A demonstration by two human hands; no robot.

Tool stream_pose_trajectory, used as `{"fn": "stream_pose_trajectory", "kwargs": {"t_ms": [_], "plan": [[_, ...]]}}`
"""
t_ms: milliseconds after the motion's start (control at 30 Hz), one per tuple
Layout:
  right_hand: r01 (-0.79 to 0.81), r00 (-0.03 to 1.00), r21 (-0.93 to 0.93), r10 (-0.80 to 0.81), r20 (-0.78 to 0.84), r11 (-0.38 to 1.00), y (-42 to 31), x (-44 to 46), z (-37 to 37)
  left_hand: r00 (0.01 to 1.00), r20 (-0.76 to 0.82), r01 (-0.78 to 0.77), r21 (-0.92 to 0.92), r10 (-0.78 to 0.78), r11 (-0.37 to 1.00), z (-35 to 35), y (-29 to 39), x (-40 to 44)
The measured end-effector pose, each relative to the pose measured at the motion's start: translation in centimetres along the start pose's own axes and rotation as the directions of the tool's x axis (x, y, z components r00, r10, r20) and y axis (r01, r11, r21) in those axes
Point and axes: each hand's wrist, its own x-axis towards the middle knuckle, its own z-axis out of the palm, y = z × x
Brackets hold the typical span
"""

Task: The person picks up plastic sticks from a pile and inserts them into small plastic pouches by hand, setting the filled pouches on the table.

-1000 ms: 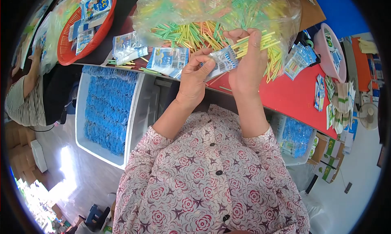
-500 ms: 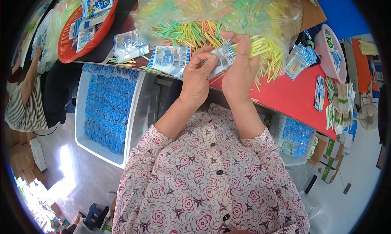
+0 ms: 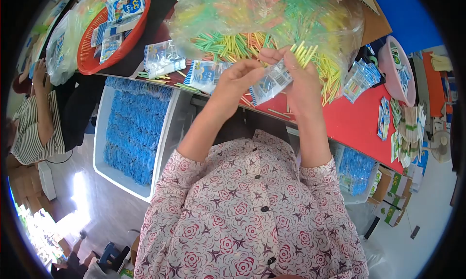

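Note:
Both hands are raised in front of the table edge, around a small blue-and-white printed packet (image 3: 273,83). My right hand (image 3: 305,85) is closed round a bunch of thin yellow straw-like sticks (image 3: 304,55), whose ends stick out above the fingers. The packet's right side lies against that same hand. On the other side, my left hand (image 3: 234,85) has its thumb and fingers pinched at the packet's upper left edge; the fingertips are partly hidden. Just behind the left hand lies another printed packet (image 3: 206,75). A big clear bag (image 3: 272,12) spills green, yellow and orange sticks behind both hands.
A red basket (image 3: 86,60) of packets stands at the left, a pink basin (image 3: 411,92) at the right. More packets (image 3: 360,80) lie on the red tabletop (image 3: 347,123). Below the table is a white bin (image 3: 99,165) of blue packaging. A person in a striped top (image 3: 41,123) is at far left.
The packet has come lower and tilted, showing more of its face. My right hand has turned so the sticks point more upward. The whole view has shifted slightly.

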Motion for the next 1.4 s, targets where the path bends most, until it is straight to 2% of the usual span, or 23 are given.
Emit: {"fn": "stream_pose_trajectory", "kwargs": {"t_ms": [67,100,200,300,333,433,600,733,867,967,1000,1100,1167,1267,1367,1400], "plan": [[-0.015,1.000,-0.007,0.015,0.020,1.000,0.0,-0.1,-0.3,0.972,0.161,0.127,0.259,-0.172,0.958,-0.3,1.0,0.1],[-0.020,0.999,-0.026,0.021,0.028,0.999,-0.1,-0.1,-0.4,0.971,0.162,0.131,0.257,-0.176,0.958,-0.2,0.8,0.2],[-0.025,0.999,-0.070,0.028,0.043,0.997,-0.2,0.3,-0.7,0.991,0.090,0.087,0.150,-0.102,0.985,0.1,-0.1,0.5],[0.051,0.994,0.036,-0.047,-0.101,0.998,0.0,0.6,-0.3,0.996,0.055,0.062,0.066,-0.065,0.996,0.2,-1.3,0.6],[0.051,0.994,0.033,-0.047,-0.100,0.998,0.1,0.6,-0.1,0.998,0.035,0.044,0.026,-0.045,0.999,0.1,-1.7,0.6],[0.056,0.987,0.087,-0.043,-0.152,0.995,0.1,0.6,0.3,1.000,0.003,0.012,-0.028,-0.012,1.000,0.2,-2.3,0.5],[0.062,0.989,0.049,-0.054,-0.140,0.997,0.5,0.6,0.2,0.998,-0.047,-0.047,-0.063,0.044,0.997,0.5,-2.9,0.5],[-0.002,0.996,-0.068,-0.003,-0.085,0.998,0.5,0.8,-0.1,0.996,-0.075,-0.053,-0.084,0.047,0.995,0.9,-2.9,0.5],[0.049,0.997,-0.006,-0.049,-0.052,0.999,-0.1,0.9,0.2,0.998,-0.055,-0.033,-0.122,0.026,0.992,0.9,-3.0,0.7],[0.051,0.995,0.151,-0.037,-0.090,0.987,0.2,1.2,-0.1,0.997,-0.079,0.007,-0.142,-0.018,0.990,1.3,-2.9,1.2],[0.050,0.995,0.150,-0.037,-0.090,0.987,0.3,1.4,-0.2,0.995,-0.090,0.024,-0.152,-0.038,0.988,1.4,-2.9,1.3],[0.006,0.979,-0.087,-0.024,-0.203,0.996,0.2,1.8,-0.8,0.992,-0.124,0.022,-0.115,-0.037,0.993,1.3,-2.9,1.9],[0.041,0.980,-0.078,-0.055,-0.190,0.996,0.1,2.0,-1.4,0.989,-0.143,0.024,-0.097,-0.038,0.995,1.1,-3.0,2.0],[0.111,0.978,-0.057,-0.120,-0.169,0.992,-0.2,2.0,-2.1,0.994,-0.092,0.031,-0.213,-0.051,0.977,1.4,-2.5,1.8],[0.125,0.972,-0.263,-0.171,-0.161,0.957,-0.7,1.8,-2.0,0.994,-0.057,0.072,-0.253,-0.090,0.965,2.1,-1.7,1.1],[0.124,0.972,-0.262,-0.170,-0.164,0.957,-0.7,1.6,-2.0,0.994,-0.039,0.092,-0.273,-0.107,0.958,2.3,-1.5,0.9]]}}
